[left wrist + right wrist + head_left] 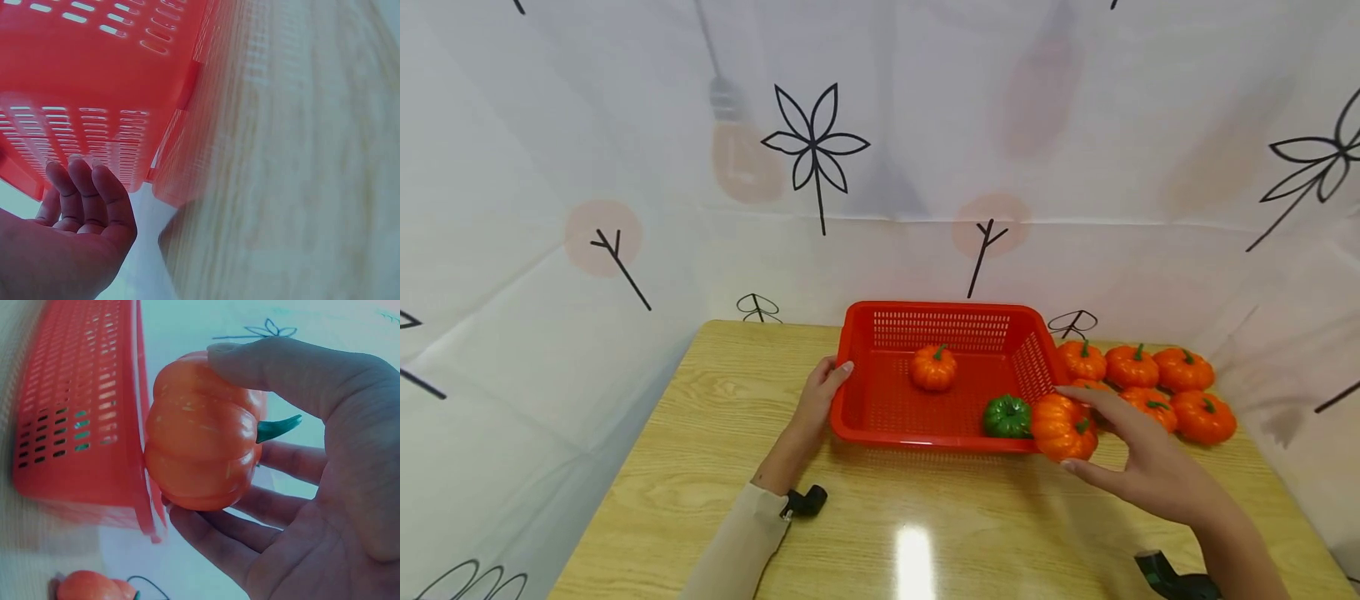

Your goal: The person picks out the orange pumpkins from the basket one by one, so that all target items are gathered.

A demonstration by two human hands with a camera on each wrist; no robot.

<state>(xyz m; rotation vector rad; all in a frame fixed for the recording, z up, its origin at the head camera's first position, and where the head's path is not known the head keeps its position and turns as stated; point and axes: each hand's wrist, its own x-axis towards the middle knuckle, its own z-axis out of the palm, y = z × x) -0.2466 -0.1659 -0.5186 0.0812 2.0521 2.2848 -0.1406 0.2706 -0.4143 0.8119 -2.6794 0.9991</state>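
My left hand [812, 402] holds the left side of a red plastic basket [917, 442], thumb over the rim. The left wrist view shows its bent fingers [94, 194] against the slotted outer wall. With the thumb and fingers of my right hand [1150, 454] I grip a small orange pumpkin [1063, 427] with a green stem, at the basket's right front corner. In the right wrist view that pumpkin [203, 434] is right by the rim. Inside the basket sit another orange pumpkin [933, 368] and a green pumpkin-shaped vegetable [1007, 417].
Several more orange pumpkins [1183, 369] stand in rows on the wooden table [730, 375], right of the basket. A white cloth [880, 258] with line-drawn plants hangs behind the table. Dark wrist devices [807, 501] are strapped to both arms.
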